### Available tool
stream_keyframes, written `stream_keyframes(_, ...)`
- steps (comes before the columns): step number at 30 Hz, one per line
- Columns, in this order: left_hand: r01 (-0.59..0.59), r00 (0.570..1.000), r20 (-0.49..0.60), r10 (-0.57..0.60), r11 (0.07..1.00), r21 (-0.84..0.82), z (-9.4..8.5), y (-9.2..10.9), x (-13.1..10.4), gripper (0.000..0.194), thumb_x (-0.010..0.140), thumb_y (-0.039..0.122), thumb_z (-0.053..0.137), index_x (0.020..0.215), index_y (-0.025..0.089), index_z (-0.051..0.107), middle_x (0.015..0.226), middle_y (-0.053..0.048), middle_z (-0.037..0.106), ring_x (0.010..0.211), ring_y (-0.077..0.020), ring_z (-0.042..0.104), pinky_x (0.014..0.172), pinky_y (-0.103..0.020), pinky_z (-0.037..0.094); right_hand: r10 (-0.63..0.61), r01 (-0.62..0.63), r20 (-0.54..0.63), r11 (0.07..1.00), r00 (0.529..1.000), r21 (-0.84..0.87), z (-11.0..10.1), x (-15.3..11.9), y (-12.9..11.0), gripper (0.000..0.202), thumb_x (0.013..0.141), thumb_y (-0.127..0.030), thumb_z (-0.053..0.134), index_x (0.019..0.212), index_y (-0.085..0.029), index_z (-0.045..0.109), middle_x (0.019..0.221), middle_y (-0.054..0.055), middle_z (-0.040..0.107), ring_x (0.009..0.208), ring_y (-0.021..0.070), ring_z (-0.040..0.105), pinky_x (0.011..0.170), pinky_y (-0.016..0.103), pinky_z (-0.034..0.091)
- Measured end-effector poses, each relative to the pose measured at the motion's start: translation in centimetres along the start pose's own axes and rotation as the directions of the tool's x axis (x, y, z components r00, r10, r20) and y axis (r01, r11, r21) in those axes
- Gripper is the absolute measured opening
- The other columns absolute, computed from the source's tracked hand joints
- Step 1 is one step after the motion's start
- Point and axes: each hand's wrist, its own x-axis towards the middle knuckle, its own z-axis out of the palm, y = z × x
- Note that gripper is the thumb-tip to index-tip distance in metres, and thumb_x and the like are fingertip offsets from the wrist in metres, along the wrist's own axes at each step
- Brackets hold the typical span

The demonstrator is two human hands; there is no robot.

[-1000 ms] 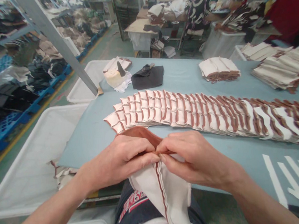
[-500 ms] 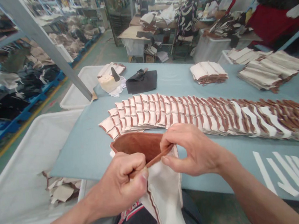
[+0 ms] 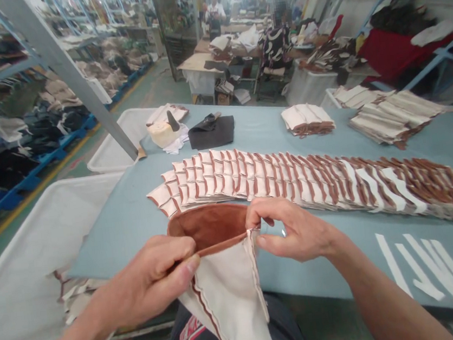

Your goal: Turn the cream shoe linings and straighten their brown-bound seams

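Observation:
A sewn leather piece (image 3: 231, 286), pale on the outside and brown within, hangs over my lap with its brown-edged mouth spread wide. My left hand (image 3: 160, 270) pinches the near rim on the left, thumb outside and fingers folded inside. At the right corner of the rim, beside a seam, my right hand (image 3: 288, 228) grips the edge between thumb and fingers. Just beyond the mouth, a long overlapping row of similar pale and brown pieces (image 3: 251, 175) lies across the blue table (image 3: 114, 226). The lower end of the held piece runs out of view.
White strips (image 3: 437, 263) lie at the table's right front. Farther back are stacked pieces (image 3: 308, 117), a dark cloth (image 3: 212, 133) and a cream roll with a dark cone (image 3: 162, 131). A white bin (image 3: 52, 222) stands left, near a metal post (image 3: 72, 78). Co-workers are in the background.
My left hand has slid left along the rim, away from my right hand, so the near edge is stretched longer. My right hand has shifted slightly to the corner seam. The view has tilted up a little.

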Motion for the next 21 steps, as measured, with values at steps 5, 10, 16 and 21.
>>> stream_keyframes(5, -0.006, 1.000, 0.005, 0.006, 0.998, 0.060, -1.5, -1.8, 0.8, 0.026, 0.105, 0.022, 0.040, 0.085, 0.018, 0.056, 0.079, 0.000, 0.061, 0.073, -0.0136, 0.056, 0.073, -0.023, 0.044, 0.047, -0.041, -0.063, 0.994, 0.997, 0.105, -0.3, 1.1, -1.1, 0.011, 0.081, -0.019, 0.055, 0.071, -0.020, 0.051, 0.068, -0.003, 0.054, 0.062, 0.0111, 0.047, 0.059, 0.023, 0.038)
stream_keyframes(10, -0.102, 0.994, -0.054, 0.096, 0.987, -0.121, -0.8, -1.2, 2.7, 0.017, 0.101, 0.029, 0.055, 0.093, 0.016, 0.064, 0.091, -0.005, 0.070, 0.085, -0.0165, 0.063, 0.079, -0.025, 0.047, 0.009, -0.003, -0.028, 0.979, 1.000, 0.205, -0.1, 1.9, -2.5, 0.009, 0.082, -0.021, 0.055, 0.074, -0.020, 0.052, 0.068, -0.004, 0.052, 0.061, 0.0103, 0.045, 0.057, 0.022, 0.037)
stream_keyframes(16, -0.236, 0.966, -0.136, 0.219, 0.963, -0.131, -0.3, 0.9, 4.6, 0.012, 0.093, 0.015, 0.054, 0.087, 0.015, 0.064, 0.077, -0.001, 0.067, 0.069, -0.0113, 0.060, 0.068, -0.021, 0.045, 0.006, 0.004, -0.054, 0.984, 0.999, 0.178, 0.4, 2.2, -3.4, 0.009, 0.081, -0.018, 0.055, 0.073, -0.020, 0.052, 0.068, -0.004, 0.051, 0.061, 0.0104, 0.046, 0.058, 0.022, 0.037)
stream_keyframes(21, -0.291, 0.948, -0.124, 0.293, 0.956, 0.037, -0.4, 1.0, 4.8, 0.017, 0.089, 0.006, 0.051, 0.083, 0.015, 0.064, 0.071, 0.000, 0.066, 0.063, -0.0100, 0.057, 0.061, -0.020, 0.042, 0.032, -0.021, -0.062, 0.987, 0.998, 0.161, 0.6, 1.8, -2.7, 0.008, 0.080, -0.019, 0.055, 0.073, -0.020, 0.052, 0.068, -0.004, 0.051, 0.063, 0.0110, 0.046, 0.059, 0.022, 0.037)
